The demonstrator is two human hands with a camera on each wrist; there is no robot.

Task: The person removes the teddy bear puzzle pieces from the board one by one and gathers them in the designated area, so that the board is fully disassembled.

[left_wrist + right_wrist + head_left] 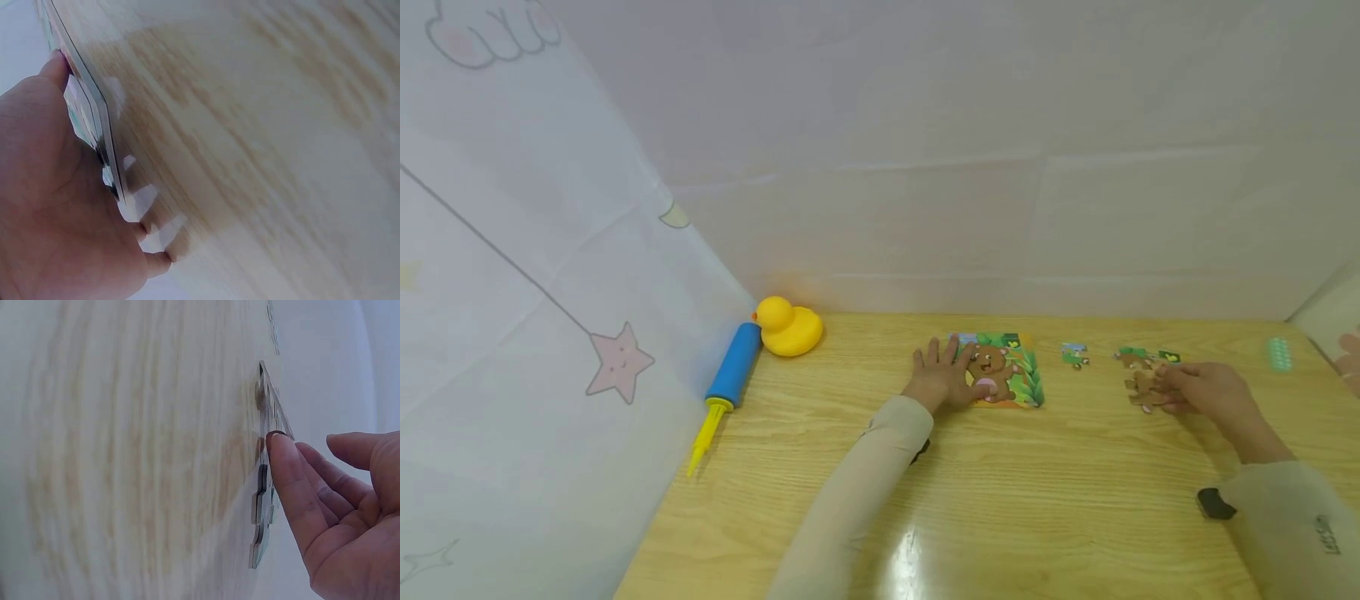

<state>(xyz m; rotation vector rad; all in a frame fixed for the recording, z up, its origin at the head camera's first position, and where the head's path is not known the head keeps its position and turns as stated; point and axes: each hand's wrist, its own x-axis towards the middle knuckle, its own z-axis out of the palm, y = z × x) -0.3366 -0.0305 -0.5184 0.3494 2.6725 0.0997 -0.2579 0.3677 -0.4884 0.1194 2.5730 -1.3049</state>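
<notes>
My left hand (942,377) rests with spread fingers on the left part of a jigsaw puzzle (1011,375) showing a brown bear among green leaves. In the left wrist view, the puzzle's layered edge (100,112) shows beside the palm and fingertips touch the wood. Farther right, my right hand (1210,398) pinches the edge of a brown puzzle piece (1142,390). That piece tilts up from the others in the right wrist view, a fingertip (281,447) at its end. More pieces (1135,357) lie just behind it. A small blue-green piece (1075,355) lies between the hands.
A yellow rubber duck (792,329) sits at the back left of the wooden table (1037,500). Next to it, a blue hand pump (735,367) with a yellow nozzle lies along the left wall cloth. A pale green bumpy object (1281,354) is at the far right.
</notes>
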